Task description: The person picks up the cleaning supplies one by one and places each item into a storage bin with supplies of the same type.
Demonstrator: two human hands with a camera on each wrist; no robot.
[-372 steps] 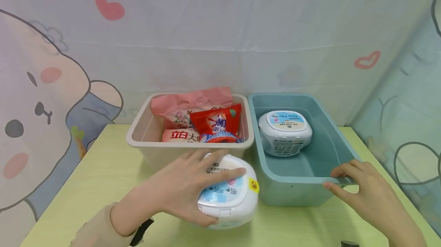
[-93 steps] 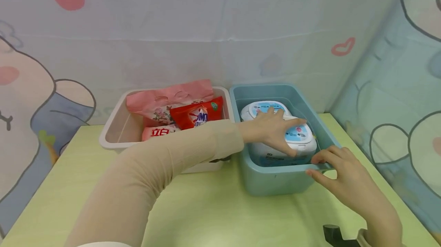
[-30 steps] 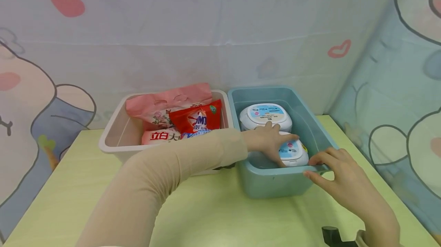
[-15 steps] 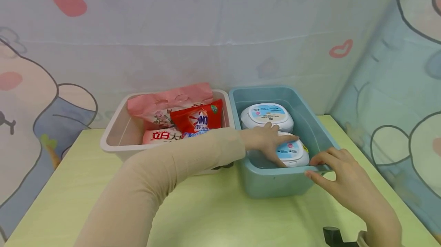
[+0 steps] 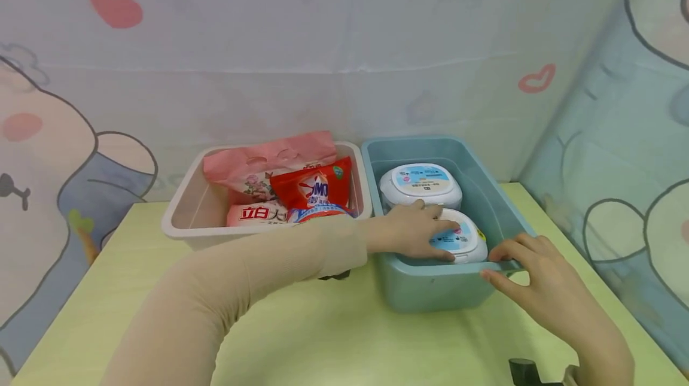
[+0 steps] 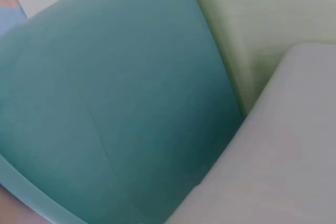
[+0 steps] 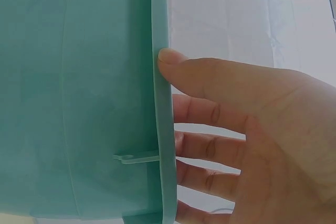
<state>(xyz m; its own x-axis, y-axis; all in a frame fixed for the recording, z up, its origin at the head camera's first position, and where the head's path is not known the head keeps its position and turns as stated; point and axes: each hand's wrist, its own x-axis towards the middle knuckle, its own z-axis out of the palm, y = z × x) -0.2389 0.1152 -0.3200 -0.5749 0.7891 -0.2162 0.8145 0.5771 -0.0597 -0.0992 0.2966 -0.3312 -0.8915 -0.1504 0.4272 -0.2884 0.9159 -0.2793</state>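
Note:
Two white laundry pod boxes with blue labels sit in the teal bin [image 5: 436, 291], one behind the other. On the nearer laundry pod box [image 5: 473, 247] rests my left hand [image 5: 413, 232], its fingers spread over the lid. The farther laundry pod box [image 5: 422, 181] lies just beyond that hand. At the bin's near right corner, my right hand [image 5: 551, 290] pinches the rim; the right wrist view shows the thumb [image 7: 181, 69] outside and the fingers curled behind the edge. The left wrist view catches only the bin's wall [image 6: 115, 87], with no hand visible.
A cream bin [image 5: 188, 232] stands left of the teal one. It holds a pink bag [image 5: 269, 155], a red detergent bag [image 5: 312, 185] and a pink-and-white soap pack [image 5: 255, 212]. Both bins stand on a pale green table [image 5: 301, 338] before a printed curtain [image 5: 301, 33].
The nearer laundry pod box went from the table into the teal bin in my left hand. Lately that hand has loosened and lies flatter on its lid. My right hand keeps hold of the rim.

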